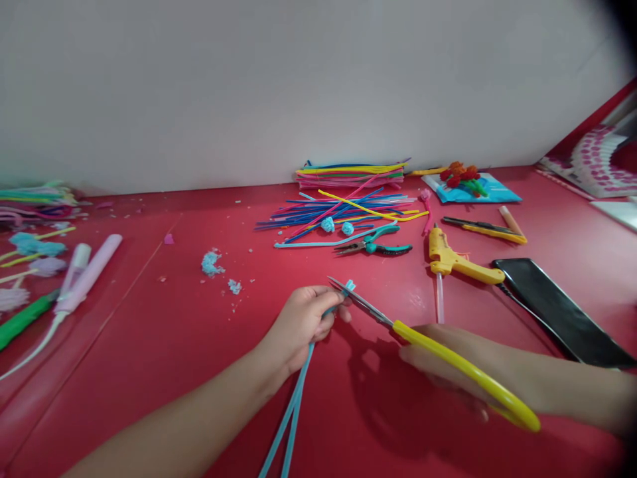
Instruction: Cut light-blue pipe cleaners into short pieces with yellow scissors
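Observation:
Light blue pipe cleaners (297,401) run through my left hand (311,318), which is closed around them in a pinch. Their long ends trail toward me, and short tips stick out past the fingers. My right hand (448,362) grips yellow-handled scissors (458,365). The scissor blades lie across the short tips, right beside my left fingertips. Whether the blades are cutting into the tips I cannot tell. Beyond the left hand lie light blue fuzz clippings (212,263) and a smaller tuft (234,287).
Behind my hands are teal pliers (373,247), two blue fuzzy balls (327,224) and loose pipe cleaners (343,209). A yellow glue gun (448,259), a cutter knife (485,229) and a black phone (557,309) lie right. A pink hair straightener (92,275) lies left. A wall (249,93) stands behind.

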A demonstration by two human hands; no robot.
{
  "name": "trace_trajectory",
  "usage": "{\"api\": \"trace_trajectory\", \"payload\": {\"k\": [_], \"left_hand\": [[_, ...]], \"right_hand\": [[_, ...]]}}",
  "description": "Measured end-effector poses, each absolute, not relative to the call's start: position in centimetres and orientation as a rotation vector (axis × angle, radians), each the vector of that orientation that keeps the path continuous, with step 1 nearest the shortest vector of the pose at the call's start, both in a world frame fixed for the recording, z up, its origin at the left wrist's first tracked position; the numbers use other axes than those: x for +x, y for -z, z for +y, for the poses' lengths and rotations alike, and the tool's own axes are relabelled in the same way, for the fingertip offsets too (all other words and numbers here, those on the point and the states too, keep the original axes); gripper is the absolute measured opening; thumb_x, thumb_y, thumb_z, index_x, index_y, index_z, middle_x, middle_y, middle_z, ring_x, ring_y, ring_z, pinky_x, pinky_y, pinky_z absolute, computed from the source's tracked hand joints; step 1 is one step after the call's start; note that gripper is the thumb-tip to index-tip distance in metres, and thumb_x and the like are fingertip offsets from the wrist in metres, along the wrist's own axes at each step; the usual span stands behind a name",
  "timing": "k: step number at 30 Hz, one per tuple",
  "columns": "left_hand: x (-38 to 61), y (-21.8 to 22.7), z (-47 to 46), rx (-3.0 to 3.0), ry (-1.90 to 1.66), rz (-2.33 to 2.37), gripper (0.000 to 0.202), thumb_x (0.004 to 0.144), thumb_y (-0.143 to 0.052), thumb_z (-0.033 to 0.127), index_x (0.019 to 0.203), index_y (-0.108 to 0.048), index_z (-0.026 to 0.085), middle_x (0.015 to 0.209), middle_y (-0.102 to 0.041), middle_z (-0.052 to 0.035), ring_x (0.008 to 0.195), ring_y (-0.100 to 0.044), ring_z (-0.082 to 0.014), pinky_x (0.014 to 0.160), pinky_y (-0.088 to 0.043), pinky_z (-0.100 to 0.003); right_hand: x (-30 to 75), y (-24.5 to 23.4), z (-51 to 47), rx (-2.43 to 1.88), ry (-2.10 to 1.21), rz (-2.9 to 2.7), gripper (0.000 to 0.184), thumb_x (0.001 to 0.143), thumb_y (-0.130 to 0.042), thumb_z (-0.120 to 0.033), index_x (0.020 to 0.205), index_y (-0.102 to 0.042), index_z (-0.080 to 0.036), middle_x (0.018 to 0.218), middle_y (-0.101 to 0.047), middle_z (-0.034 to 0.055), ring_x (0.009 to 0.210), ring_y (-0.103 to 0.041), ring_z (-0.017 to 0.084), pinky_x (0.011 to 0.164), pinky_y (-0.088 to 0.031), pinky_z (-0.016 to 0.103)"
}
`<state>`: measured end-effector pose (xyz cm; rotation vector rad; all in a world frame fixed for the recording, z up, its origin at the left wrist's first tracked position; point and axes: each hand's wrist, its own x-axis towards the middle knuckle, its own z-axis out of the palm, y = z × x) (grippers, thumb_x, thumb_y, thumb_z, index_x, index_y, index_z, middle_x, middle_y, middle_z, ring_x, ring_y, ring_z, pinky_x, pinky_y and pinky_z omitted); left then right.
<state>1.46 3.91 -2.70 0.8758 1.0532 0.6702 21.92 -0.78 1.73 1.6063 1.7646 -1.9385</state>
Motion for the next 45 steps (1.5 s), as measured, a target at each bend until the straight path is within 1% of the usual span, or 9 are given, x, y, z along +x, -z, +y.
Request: {"api": "trace_trajectory", "payload": {"k": [5, 17, 22, 25, 28, 31, 36, 42, 45], "left_hand": [[1.4, 2.3, 4.2, 0.832, -0.615, 1.076, 0.017, 0.074, -0.046, 0.021, 0.061, -0.053, 0.012, 0.030, -0.029, 0.0091, 0.027, -0.016, -0.0022, 0.032, -0.008, -0.018], [1.1, 2.8, 4.3, 0.848, -0.591, 1.077, 0.019, 0.071, -0.050, 0.023, 0.056, -0.051, 0.012, 0.033, -0.030, 0.0080, 0.030, -0.015, -0.0013, 0.033, -0.006, -0.019], [0.8, 3.0, 4.4, 0.875, -0.598, 1.045, 0.017, 0.072, -0.050, 0.022, 0.059, -0.053, 0.011, 0.036, -0.036, 0.0069, 0.030, -0.016, -0.0010, 0.033, -0.007, -0.017], [0.8, 2.7, 4.0, 0.956, -0.598, 0.993, 0.017, 0.073, -0.051, 0.025, 0.065, -0.055, 0.010, 0.049, -0.052, 0.0008, 0.031, -0.021, -0.0002, 0.032, -0.010, -0.017], [1.2, 2.0, 3.2, 1.085, -0.566, 0.973, 0.021, 0.075, -0.050, 0.031, 0.073, -0.057, 0.011, 0.064, -0.061, -0.0047, 0.034, -0.033, -0.0013, 0.032, -0.018, -0.015], [1.6, 1.3, 2.4, 1.173, -0.518, 0.971, 0.025, 0.076, -0.048, 0.034, 0.074, -0.057, 0.011, 0.064, -0.061, -0.0043, 0.036, -0.040, -0.0031, 0.033, -0.025, -0.015], [1.5, 1.2, 1.9, 1.185, -0.491, 0.948, 0.030, 0.077, -0.046, 0.038, 0.078, -0.058, 0.010, 0.065, -0.060, -0.0047, 0.037, -0.040, -0.0035, 0.033, -0.024, -0.015], [1.5, 1.7, 1.6, 1.164, -0.486, 0.941, 0.029, 0.077, -0.047, 0.036, 0.080, -0.058, 0.010, 0.067, -0.061, -0.0045, 0.038, -0.038, -0.0031, 0.034, -0.024, -0.015], [1.6, 1.7, 1.5, 1.202, -0.511, 0.942, 0.028, 0.077, -0.046, 0.036, 0.079, -0.058, 0.011, 0.066, -0.061, -0.0040, 0.038, -0.039, -0.0034, 0.034, -0.024, -0.015]], "right_hand": [[22.0, -0.7, -0.5, 1.698, 1.988, 1.571, 0.024, 0.077, -0.043, -0.036, 0.062, -0.034, -0.020, 0.049, -0.033, -0.0075, 0.034, -0.030, 0.003, 0.030, -0.025, 0.014], [22.4, 0.4, -0.9, 1.639, 2.162, 1.580, 0.029, 0.075, -0.042, -0.038, 0.054, -0.031, -0.020, 0.041, -0.028, -0.0084, 0.029, -0.028, 0.005, 0.027, -0.026, 0.015], [21.8, -0.4, -0.9, 1.605, 2.127, 1.723, 0.034, 0.078, -0.038, -0.039, 0.051, -0.032, -0.020, 0.037, -0.031, -0.0077, 0.028, -0.030, 0.005, 0.028, -0.025, 0.016], [21.2, -1.0, -0.2, 1.823, 1.968, 1.724, 0.032, 0.076, -0.043, -0.041, 0.054, -0.036, -0.019, 0.037, -0.033, -0.0084, 0.028, -0.033, 0.005, 0.030, -0.029, 0.017], [20.5, -1.3, 0.8, 1.869, 2.001, 1.983, 0.028, 0.076, -0.045, -0.038, 0.058, -0.043, -0.017, 0.045, -0.043, -0.0059, 0.037, -0.044, 0.005, 0.039, -0.035, 0.017], [19.3, -1.6, 1.4, 1.865, 2.107, 2.129, 0.020, 0.073, -0.051, -0.036, 0.070, -0.049, -0.016, 0.053, -0.050, -0.0049, 0.044, -0.049, 0.006, 0.042, -0.037, 0.017], [17.8, -1.7, 1.6, 1.884, 2.214, 2.057, 0.019, 0.069, -0.055, -0.032, 0.065, -0.044, -0.017, 0.055, -0.052, -0.0054, 0.043, -0.050, 0.006, 0.040, -0.039, 0.017], [17.8, -0.9, 1.3, 2.015, 1.948, 2.070, 0.009, 0.070, -0.048, -0.020, 0.066, -0.041, -0.018, 0.048, -0.050, -0.0065, 0.037, -0.047, 0.006, 0.037, -0.036, 0.017], [17.5, -1.0, 1.1, 2.006, 1.984, 2.081, 0.008, 0.070, -0.047, -0.018, 0.068, -0.039, -0.019, 0.055, -0.054, -0.0051, 0.038, -0.046, 0.005, 0.038, -0.037, 0.017]]}}
